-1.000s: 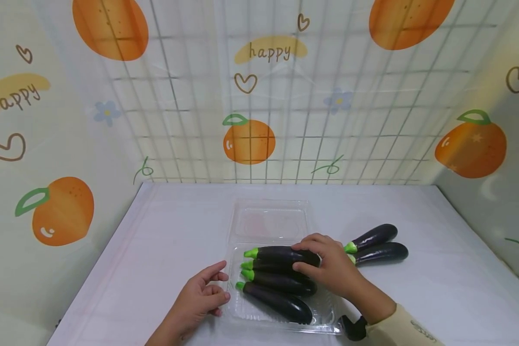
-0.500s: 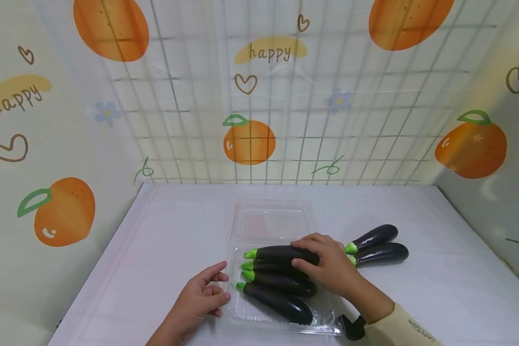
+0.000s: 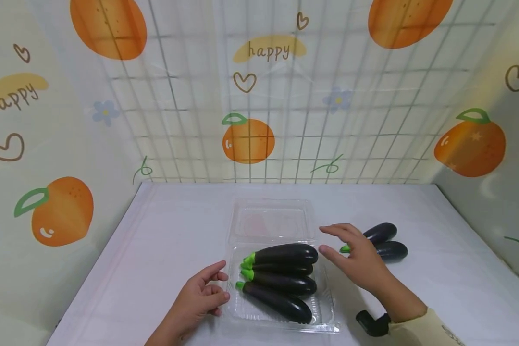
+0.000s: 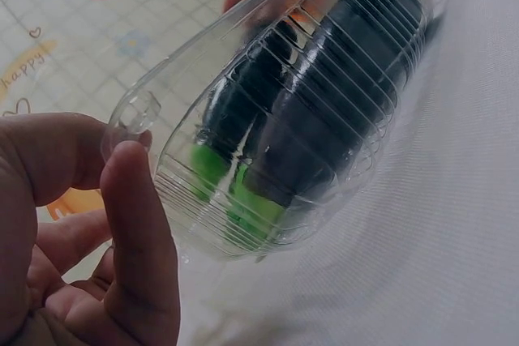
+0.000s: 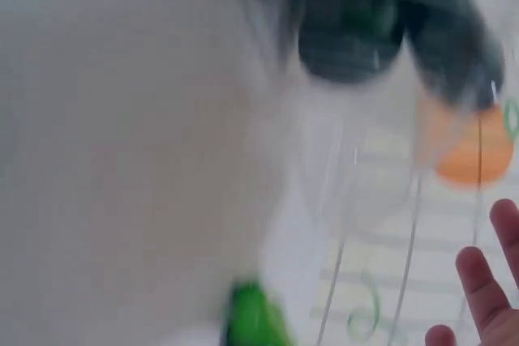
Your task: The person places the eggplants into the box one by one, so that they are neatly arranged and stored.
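Several dark purple eggplants [image 3: 281, 282] with green stems lie side by side in a clear plastic clamshell box [image 3: 326, 312]. The box's lid [image 3: 270, 222] is folded back flat behind it. At the box's left edge, my left hand [image 3: 201, 295] pinches the rim between thumb and finger, as the left wrist view shows. My right hand [image 3: 363, 262] is in the air right of the box, fingers spread and holding nothing. Partly behind it, two more eggplants [image 3: 382, 233] lie on the table. In the blurred right wrist view, eggplants [image 5: 349, 42] show at the top.
A white-covered table [image 3: 177, 226] carries everything. Behind and at the sides hang pale curtains [image 3: 190, 115] printed with oranges, with a wire grid showing through at the back. A black strap-like piece [image 3: 372, 323] sits at my right wrist.
My right hand has let go of the rearmost eggplant in the box and moved right, toward the two on the table. The left hand has stayed at the box's edge.
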### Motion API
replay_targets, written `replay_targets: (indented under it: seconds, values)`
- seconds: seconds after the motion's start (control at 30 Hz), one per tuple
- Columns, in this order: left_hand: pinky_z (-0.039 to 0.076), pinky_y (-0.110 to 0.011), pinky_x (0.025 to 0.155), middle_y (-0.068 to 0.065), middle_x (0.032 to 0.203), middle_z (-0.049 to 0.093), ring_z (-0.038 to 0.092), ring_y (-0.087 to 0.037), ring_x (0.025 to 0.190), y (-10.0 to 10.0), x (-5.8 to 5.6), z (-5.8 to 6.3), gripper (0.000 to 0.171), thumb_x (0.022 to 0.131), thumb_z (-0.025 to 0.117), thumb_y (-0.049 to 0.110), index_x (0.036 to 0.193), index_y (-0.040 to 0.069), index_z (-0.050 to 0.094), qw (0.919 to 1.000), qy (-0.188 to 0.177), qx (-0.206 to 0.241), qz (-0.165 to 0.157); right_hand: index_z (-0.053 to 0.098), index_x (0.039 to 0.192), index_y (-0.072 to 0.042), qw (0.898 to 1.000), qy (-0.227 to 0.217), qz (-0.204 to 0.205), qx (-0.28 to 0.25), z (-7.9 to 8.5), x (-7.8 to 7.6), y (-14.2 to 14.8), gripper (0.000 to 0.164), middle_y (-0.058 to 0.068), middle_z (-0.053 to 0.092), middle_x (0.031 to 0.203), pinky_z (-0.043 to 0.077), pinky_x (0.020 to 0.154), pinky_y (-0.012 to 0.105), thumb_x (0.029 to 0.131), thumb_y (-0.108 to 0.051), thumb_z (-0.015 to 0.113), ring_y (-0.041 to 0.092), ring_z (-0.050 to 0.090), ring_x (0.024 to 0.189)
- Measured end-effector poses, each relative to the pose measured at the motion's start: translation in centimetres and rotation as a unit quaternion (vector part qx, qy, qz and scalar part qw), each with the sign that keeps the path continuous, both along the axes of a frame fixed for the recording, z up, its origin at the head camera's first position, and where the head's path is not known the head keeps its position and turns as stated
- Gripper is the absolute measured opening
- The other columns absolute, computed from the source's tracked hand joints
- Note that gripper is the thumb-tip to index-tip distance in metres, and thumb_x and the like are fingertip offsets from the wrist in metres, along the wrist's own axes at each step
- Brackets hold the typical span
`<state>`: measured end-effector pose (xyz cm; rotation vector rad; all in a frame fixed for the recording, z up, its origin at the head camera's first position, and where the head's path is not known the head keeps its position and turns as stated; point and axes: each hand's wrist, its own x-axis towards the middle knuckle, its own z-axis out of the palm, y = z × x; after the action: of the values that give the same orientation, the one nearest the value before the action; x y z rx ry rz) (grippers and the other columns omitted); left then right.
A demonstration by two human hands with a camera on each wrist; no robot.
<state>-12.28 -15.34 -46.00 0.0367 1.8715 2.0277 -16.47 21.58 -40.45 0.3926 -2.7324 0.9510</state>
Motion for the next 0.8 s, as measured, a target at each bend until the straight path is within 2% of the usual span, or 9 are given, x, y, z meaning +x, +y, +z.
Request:
replay_targets:
  seconds: [0.23,0.43,0.67,0.8]
  values:
    - [0.055,-0.026,0.06,-0.016,0.129,0.05,0.057,-0.01,0.079,0.0,0.0,0.1,0.074,0.087,0.073,0.002,0.154,0.008,0.041,0.9999,0.002,-0.01,0.003,0.06,0.14,-0.011,0.998,-0.033,-0.05,0.01,0.0,-0.2,5.4,0.052,0.018,0.055,0.14,0.038,0.102,0.071,0.098,-0.041,0.067,0.045,0.047,0.133]
    - [0.055,-0.026,0.061,-0.015,0.128,0.05,0.056,-0.01,0.079,0.1,0.0,0.2,0.074,0.088,0.074,0.003,0.154,0.008,0.042,1.0,-0.002,-0.007,0.001,0.061,0.138,-0.008,0.996,-0.035,-0.08,0.023,-0.7,-0.1,9.1,0.054,0.022,0.054,0.138,0.038,0.098,0.072,0.096,-0.04,0.07,0.048,0.046,0.13]
    - [0.055,-0.027,0.061,-0.014,0.128,0.05,0.056,-0.011,0.08,0.1,-0.1,0.0,0.074,0.088,0.074,0.003,0.154,0.009,0.042,1.0,-0.004,-0.005,0.004,0.061,0.136,-0.007,0.993,-0.06,-0.091,0.052,-1.7,-0.2,11.6,0.057,0.025,0.05,0.141,0.035,0.098,0.075,0.091,-0.04,0.075,0.055,0.04,0.132]
    - [0.055,-0.027,0.061,-0.013,0.128,0.05,0.056,-0.011,0.079,0.0,-0.2,-0.2,0.074,0.088,0.074,0.004,0.154,0.01,0.042,1.0,-0.004,-0.005,0.004,0.061,0.136,-0.005,0.992,-0.069,-0.087,0.065,-2.1,-0.4,12.3,0.058,0.026,0.049,0.142,0.035,0.098,0.075,0.089,-0.034,0.079,0.056,0.039,0.132]
